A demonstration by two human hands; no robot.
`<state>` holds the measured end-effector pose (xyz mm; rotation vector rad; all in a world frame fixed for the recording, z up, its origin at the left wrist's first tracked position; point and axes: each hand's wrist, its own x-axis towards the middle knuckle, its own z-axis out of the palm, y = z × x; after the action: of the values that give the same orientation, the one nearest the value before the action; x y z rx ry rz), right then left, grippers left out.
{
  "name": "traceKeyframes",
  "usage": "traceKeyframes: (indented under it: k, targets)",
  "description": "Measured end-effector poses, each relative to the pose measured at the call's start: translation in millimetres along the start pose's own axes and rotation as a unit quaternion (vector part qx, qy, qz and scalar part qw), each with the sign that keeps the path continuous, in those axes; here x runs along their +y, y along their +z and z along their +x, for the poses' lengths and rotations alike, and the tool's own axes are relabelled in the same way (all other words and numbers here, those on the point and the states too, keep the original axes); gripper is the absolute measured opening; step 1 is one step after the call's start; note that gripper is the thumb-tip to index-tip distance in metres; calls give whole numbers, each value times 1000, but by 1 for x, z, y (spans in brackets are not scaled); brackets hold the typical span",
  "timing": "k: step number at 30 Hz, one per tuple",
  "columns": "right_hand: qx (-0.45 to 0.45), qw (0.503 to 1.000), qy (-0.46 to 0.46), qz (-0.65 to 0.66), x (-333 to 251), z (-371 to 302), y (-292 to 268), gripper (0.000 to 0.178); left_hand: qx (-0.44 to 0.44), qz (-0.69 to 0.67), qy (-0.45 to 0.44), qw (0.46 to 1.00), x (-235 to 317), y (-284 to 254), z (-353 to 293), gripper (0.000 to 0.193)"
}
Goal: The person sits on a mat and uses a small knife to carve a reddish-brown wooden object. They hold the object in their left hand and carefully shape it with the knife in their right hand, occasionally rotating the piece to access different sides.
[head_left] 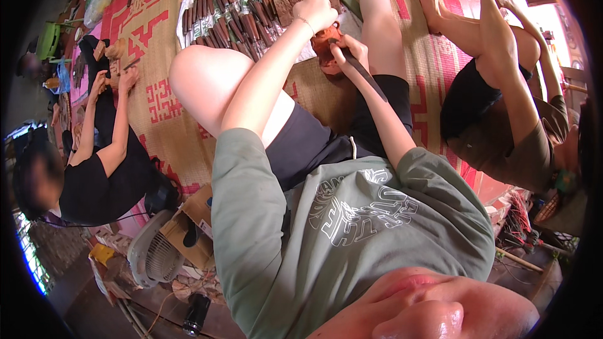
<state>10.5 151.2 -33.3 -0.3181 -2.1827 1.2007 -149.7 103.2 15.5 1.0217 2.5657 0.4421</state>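
My left hand (316,14), a bracelet at its wrist, is closed in a fist against the near edge of a rough brown rectangular block (294,1). Whatever its fingers hold is hidden. Just below it is a reddish-brown carved wooden piece (325,50), low between my legs. My right hand (352,55) is closed at the piece's right side around a long dark bar-like tool (370,81), which runs back along my forearm. The tool's working end is hidden.
Several carving tools with brown handles (239,25) lie in rows on a white printed cloth (188,5). A patterned straw mat (147,44) lies beneath. One person (100,169) works wood at left; another person (502,107) sits at right. A fan (157,251) and cardboard box (191,226) stand lower left.
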Motion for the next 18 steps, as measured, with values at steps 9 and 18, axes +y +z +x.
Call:
traceKeyframes:
  k: [9,18]
  targets:
    - [15,1000,-3,-8,0,-5,-2,18,3,9,6,1000,1,1,-2,28]
    - [23,999,23,39,10,1,-1,19,-12,11,2,1000,1,-1,-3,28]
